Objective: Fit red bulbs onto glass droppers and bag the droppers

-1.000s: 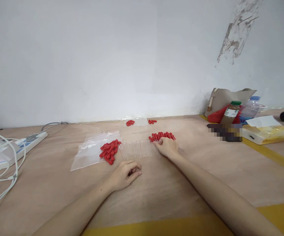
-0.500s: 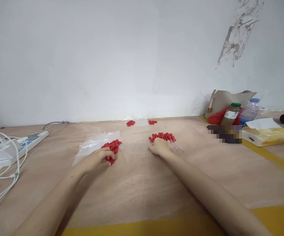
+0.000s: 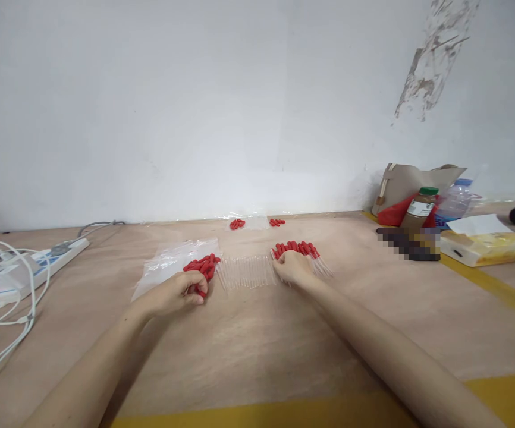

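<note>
My left hand (image 3: 185, 290) curls at the near edge of a pile of red rubber bulbs (image 3: 204, 264), its thumb and fingers bent round a red bulb. A row of thin clear tubes (image 3: 247, 271) lies side by side between my hands. To the right is a row of tubes with red bulbs (image 3: 304, 247) on their far ends, like droppers. My right hand (image 3: 294, 267) is closed at the left end of that row, fingertips pinched on a thin clear tube that they partly hide. A clear plastic bag (image 3: 159, 267) lies under and behind the red pile.
Small groups of red bulbs (image 3: 236, 224) lie by the wall on clear plastic. At left is a power strip (image 3: 56, 255) with white cables. On the right stand a beige bag (image 3: 413, 178), a green-capped jar (image 3: 419, 208), a bottle (image 3: 456, 202) and a tissue pack (image 3: 484, 241).
My left thumb has drawn slightly toward me and away from the fingers, showing a red bulb between them. My right hand has shifted a little to the right.
</note>
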### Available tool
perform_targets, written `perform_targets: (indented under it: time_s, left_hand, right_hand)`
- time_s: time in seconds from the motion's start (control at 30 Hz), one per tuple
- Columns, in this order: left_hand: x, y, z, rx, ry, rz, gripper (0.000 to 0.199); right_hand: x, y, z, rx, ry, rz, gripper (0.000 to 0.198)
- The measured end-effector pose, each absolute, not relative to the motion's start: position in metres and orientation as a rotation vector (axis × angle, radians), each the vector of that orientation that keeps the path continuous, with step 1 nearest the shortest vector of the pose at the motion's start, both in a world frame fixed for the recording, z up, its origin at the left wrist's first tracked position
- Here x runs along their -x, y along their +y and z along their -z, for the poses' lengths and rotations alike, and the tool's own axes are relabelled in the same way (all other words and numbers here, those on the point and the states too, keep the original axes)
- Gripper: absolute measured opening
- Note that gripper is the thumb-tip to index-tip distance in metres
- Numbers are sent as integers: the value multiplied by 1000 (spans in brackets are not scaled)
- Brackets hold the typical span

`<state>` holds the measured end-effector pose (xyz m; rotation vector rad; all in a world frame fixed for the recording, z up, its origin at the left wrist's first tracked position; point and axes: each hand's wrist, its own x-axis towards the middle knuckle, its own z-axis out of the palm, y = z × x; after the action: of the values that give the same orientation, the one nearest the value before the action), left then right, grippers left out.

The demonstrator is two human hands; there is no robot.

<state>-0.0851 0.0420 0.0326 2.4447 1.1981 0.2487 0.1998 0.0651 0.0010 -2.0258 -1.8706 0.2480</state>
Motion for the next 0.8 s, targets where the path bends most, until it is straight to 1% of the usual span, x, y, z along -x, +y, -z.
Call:
perform_targets:
  time_s: [0.13, 0.27, 0.33, 0.5, 0.67, 0.8]
  left_hand:
    - [72, 31, -34, -2208, 1044, -364, 11]
    - [36, 20, -18, -1946, 859, -768, 21]
    - [17, 16, -4, -1846, 860, -829, 25]
    - [-10, 12, 25, -1642, 884, -882, 22]
    - [-11, 17, 34, -1485, 885, -996, 32]
    - [-10, 18, 36, -1473, 853, -1001, 36]
  right_hand:
    - [-219, 45, 4, 1732, -1881, -229, 24]
    - [-233, 24, 16, 1340, -1951, -228, 19]
    - [-235, 15, 22, 1211, -1994, -203, 18]
    - [-230, -1, 32, 1106, -2083, -81, 23]
    - [-224, -7, 33, 1087, -2165, -63, 19]
    - [-222, -7, 36, 1106, -2163, -73, 17]
